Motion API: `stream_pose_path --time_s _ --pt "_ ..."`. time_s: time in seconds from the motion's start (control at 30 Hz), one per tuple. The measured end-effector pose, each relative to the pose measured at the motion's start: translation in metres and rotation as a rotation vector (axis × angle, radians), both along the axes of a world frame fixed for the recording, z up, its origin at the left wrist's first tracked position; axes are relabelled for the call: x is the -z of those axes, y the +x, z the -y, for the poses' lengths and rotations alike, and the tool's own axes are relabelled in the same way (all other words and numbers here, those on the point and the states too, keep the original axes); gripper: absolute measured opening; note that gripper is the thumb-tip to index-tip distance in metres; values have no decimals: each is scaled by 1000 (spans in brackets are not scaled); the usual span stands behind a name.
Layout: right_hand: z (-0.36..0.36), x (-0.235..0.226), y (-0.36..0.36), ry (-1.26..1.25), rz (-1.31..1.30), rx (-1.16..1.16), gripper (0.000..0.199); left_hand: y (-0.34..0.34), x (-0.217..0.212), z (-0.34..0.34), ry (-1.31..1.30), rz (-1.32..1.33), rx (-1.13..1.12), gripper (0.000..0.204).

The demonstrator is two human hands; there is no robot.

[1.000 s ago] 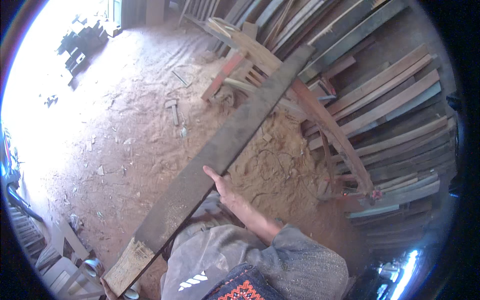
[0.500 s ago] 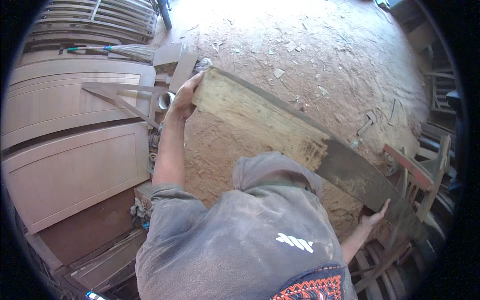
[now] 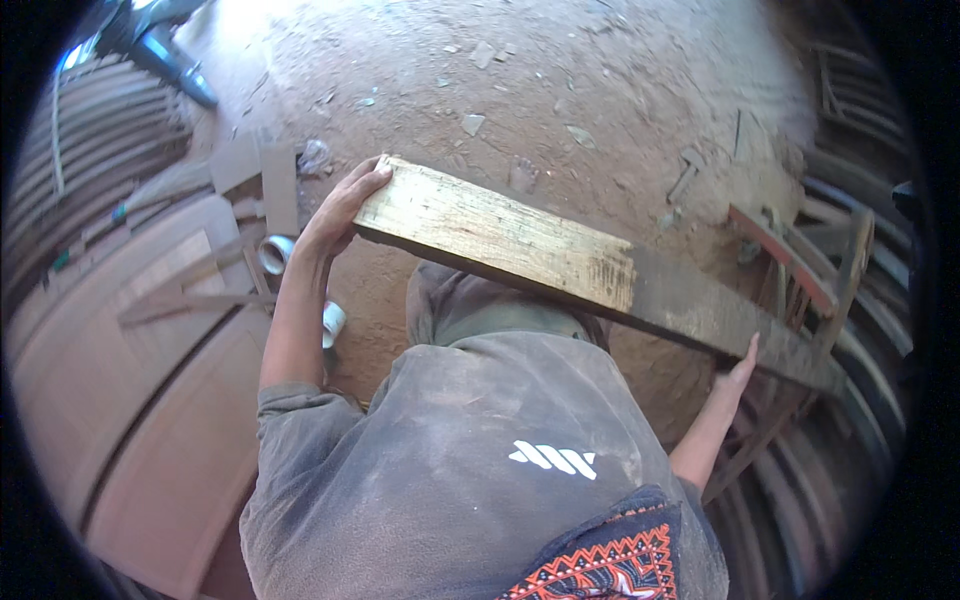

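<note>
A long, thick wooden beam point(image 3: 500, 240) lies slantwise across the front of my body. It is pale and rough on the left and dark brown on the right. My left hand point(image 3: 345, 205) grips its far left end, with the fingers over the end's top corner. Lower down, my right hand point(image 3: 738, 368) holds the near edge of the dark part, one finger or thumb showing against its broad face and the others hidden. The dark near side of the beam shows as a narrow strip. The right end reaches over a wooden frame point(image 3: 848, 280).
Panelled wooden doors point(image 3: 190, 370) lie to the left, with a white roll point(image 3: 275, 255) and a white can-like object point(image 3: 333, 322) beside them. A hammer point(image 3: 687, 172) and scraps lie on the dusty floor point(image 3: 400, 60). A red-edged board point(image 3: 785, 262) and stacked timber point(image 3: 870, 380) are on the right.
The beam has tilted so its near side now shows instead of its far edge, and its slant is flatter. Both hands stay on it. The whole view has swung round.
</note>
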State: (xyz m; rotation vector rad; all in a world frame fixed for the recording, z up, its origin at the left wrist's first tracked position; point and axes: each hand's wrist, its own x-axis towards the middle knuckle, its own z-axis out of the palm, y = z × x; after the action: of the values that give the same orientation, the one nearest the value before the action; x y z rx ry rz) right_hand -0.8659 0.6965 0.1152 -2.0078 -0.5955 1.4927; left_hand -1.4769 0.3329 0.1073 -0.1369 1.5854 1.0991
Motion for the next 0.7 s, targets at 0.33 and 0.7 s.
stream_pose_path --time_s 0.33,0.7 --pt "242 -11 -292 30 -592 15 87 -36 9 -17 180 1 237 58" --pt "206 -73 -427 295 -282 177 67 -129 -32 -67 637 475 259 74"
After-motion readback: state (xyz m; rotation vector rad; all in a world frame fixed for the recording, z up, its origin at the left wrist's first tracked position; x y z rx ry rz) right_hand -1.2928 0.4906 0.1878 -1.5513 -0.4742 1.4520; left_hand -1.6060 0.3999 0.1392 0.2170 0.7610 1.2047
